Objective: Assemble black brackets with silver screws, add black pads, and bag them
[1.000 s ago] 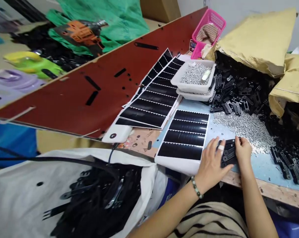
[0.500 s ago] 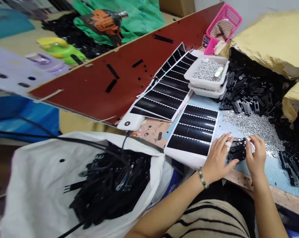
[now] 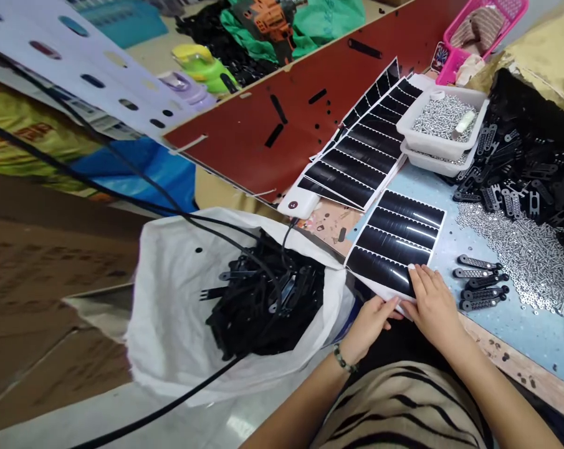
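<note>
A white sheet with black scalloped strips [image 3: 394, 240] lies on the blue work surface [image 3: 454, 243]. At its near edge, my left hand [image 3: 369, 324] is closed, thumb and fingers pinching the sheet's lower margin. My right hand [image 3: 434, 305] rests on the sheet's near right corner, its fingers together over the black strip and its thumb near my left hand. To the right of the sheet, several black hinged parts [image 3: 482, 282] lie in a short stack of rows, touched by neither hand. Small metal pins [image 3: 529, 262] are spread beyond them.
Stacked white tubs [image 3: 443, 128] of metal pieces stand behind the sheet, beside more strip sheets [image 3: 356, 149]. A white sack [image 3: 169, 299] of black parts is at the left, cables crossing it. A red-brown board [image 3: 244, 143] slants behind. Black parts [image 3: 538, 181] are heaped at the right.
Both hands have left the black hinged parts, which now lie in rows, and moved left to the near edge of the strip sheet. The camera view has turned left.
</note>
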A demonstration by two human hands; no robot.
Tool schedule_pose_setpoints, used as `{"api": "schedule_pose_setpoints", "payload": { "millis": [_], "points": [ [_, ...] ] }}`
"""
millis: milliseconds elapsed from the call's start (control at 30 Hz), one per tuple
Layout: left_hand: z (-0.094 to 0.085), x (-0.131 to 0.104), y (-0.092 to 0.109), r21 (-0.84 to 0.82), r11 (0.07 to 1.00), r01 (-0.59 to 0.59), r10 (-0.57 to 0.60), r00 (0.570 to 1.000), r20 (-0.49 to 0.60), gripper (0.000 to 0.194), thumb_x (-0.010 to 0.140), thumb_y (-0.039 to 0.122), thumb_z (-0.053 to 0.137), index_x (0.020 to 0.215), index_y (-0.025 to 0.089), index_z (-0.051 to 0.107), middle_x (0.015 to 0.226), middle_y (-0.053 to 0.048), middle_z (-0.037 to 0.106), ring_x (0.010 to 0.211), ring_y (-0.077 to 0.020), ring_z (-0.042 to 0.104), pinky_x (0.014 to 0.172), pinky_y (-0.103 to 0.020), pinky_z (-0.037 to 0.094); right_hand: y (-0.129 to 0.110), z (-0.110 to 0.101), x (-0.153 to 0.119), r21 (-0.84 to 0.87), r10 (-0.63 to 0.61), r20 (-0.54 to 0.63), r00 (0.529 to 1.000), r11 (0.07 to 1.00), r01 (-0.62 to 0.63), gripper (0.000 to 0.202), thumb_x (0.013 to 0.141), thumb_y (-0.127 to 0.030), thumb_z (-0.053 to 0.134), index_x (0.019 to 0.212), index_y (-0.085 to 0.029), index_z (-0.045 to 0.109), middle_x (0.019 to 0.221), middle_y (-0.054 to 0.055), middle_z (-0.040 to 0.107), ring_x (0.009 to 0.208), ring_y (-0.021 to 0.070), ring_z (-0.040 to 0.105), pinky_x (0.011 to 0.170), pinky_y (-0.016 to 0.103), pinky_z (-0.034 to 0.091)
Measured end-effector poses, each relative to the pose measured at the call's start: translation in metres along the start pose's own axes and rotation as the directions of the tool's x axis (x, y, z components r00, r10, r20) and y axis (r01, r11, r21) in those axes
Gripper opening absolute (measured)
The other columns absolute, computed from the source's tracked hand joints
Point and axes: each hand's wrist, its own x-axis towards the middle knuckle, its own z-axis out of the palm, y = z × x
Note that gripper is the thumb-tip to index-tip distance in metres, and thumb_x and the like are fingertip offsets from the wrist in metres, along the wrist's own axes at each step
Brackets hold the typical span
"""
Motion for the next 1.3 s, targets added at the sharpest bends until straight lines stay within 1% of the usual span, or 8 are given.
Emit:
{"api": "schedule_pose_setpoints", "payload": {
  "millis": [133, 433, 633, 867, 1033, 1133, 1233, 1300],
  "points": [
    [0.001, -0.001, -0.002, 0.133, 0.978, -0.163, 0.176, 0.980, -0.096, 0.037, 0.084, 0.050, 0.050, 0.079, 0.014, 0.060, 0.064, -0.001, 0.059, 0.057, -0.0130, 0.052, 0.052, -0.024, 0.038, -0.006, -0.013, 0.002, 0.028, -0.011, 0.019, 1.000, 1.000, 0.011, 0.053, 0.089, -0.040, 0.052, 0.134, -0.013, 0.045, 0.119, 0.016, 0.059, 0.111, 0.0312, 0.052, 0.101, 0.054, 0.038],
    [-0.002, 0.004, 0.010, 0.232, 0.929, -0.287, 0.304, 0.952, -0.042, 0.031, 0.086, 0.038, 0.045, 0.065, 0.017, 0.054, 0.061, 0.000, 0.056, 0.061, -0.0148, 0.054, 0.065, -0.028, 0.044, -0.006, -0.010, 0.019, 0.258, -0.034, 0.080, 0.996, 0.966, 0.012, 0.030, 0.095, -0.033, 0.041, 0.108, -0.018, 0.063, 0.092, 0.008, 0.066, 0.087, 0.0214, 0.059, 0.079, 0.034, 0.048],
    [0.000, 0.007, 0.007, 0.234, 0.936, -0.262, 0.280, 0.959, -0.045, 0.032, 0.085, 0.038, 0.044, 0.062, 0.017, 0.051, 0.058, 0.000, 0.054, 0.059, -0.0141, 0.051, 0.063, -0.026, 0.042, -0.009, -0.011, 0.022, 0.292, 0.088, 0.103, 0.991, 0.950, -0.114, 0.022, 0.091, -0.037, 0.050, 0.097, -0.020, 0.064, 0.090, 0.005, 0.066, 0.085, 0.0189, 0.061, 0.075, 0.029, 0.046],
    [0.002, 0.008, 0.003, 0.169, 0.957, -0.234, 0.248, 0.967, -0.065, 0.033, 0.085, 0.043, 0.047, 0.067, 0.016, 0.054, 0.055, 0.000, 0.056, 0.052, -0.0119, 0.048, 0.054, -0.024, 0.038, -0.004, -0.020, 0.031, 0.114, 0.000, 0.106, 0.994, 0.993, -0.012, 0.036, 0.097, -0.035, 0.035, 0.079, -0.022, 0.064, 0.076, 0.004, 0.064, 0.074, 0.0170, 0.060, 0.064, 0.026, 0.040],
    [-0.001, 0.000, -0.002, 0.097, 0.987, -0.127, 0.136, 0.986, -0.096, 0.040, 0.082, 0.053, 0.051, 0.076, 0.014, 0.057, 0.052, 0.000, 0.059, 0.046, -0.0110, 0.049, 0.047, -0.021, 0.034, 0.016, -0.027, 0.046, 0.077, 0.098, -0.041, 0.994, 0.993, -0.094, 0.044, 0.099, -0.040, 0.029, 0.077, -0.020, 0.062, 0.072, 0.003, 0.063, 0.066, 0.0149, 0.058, 0.060, 0.025, 0.035],
    [-0.005, -0.018, 0.008, 0.187, 0.982, 0.017, -0.041, 0.991, 0.125, 0.062, 0.085, 0.066, 0.037, 0.065, 0.012, 0.060, 0.056, -0.008, 0.065, 0.044, -0.0134, 0.054, 0.043, -0.022, 0.031, 0.028, -0.038, 0.059, -0.013, 0.111, -0.188, 0.976, 0.993, -0.116, 0.046, 0.098, -0.044, 0.031, 0.075, -0.019, 0.061, 0.071, 0.004, 0.062, 0.062, 0.0147, 0.056, 0.056, 0.026, 0.033],
    [-0.006, -0.034, 0.027, 0.165, 0.982, 0.088, -0.166, 0.814, 0.556, 0.075, 0.086, 0.072, 0.027, 0.070, 0.010, 0.067, 0.067, -0.012, 0.069, 0.050, -0.0163, 0.060, 0.044, -0.024, 0.033, 0.034, -0.050, 0.064, -0.060, 0.037, -0.330, 0.943, 0.996, -0.060, 0.041, 0.097, -0.043, 0.037, 0.076, -0.018, 0.061, 0.070, 0.004, 0.062, 0.062, 0.0140, 0.055, 0.056, 0.026, 0.033],
    [0.000, -0.033, 0.040, -0.031, 0.996, 0.083, -0.048, 0.799, 0.600, 0.073, 0.084, 0.074, 0.032, 0.092, 0.012, 0.069, 0.086, -0.012, 0.071, 0.071, -0.0190, 0.065, 0.056, -0.026, 0.042, 0.032, -0.055, 0.060, -0.088, -0.067, -0.393, 0.917, 0.995, 0.035, 0.034, 0.096, -0.039, 0.043, 0.076, -0.018, 0.061, 0.066, 0.003, 0.060, 0.060, 0.0135, 0.053, 0.056, 0.026, 0.034]
  ]
}}
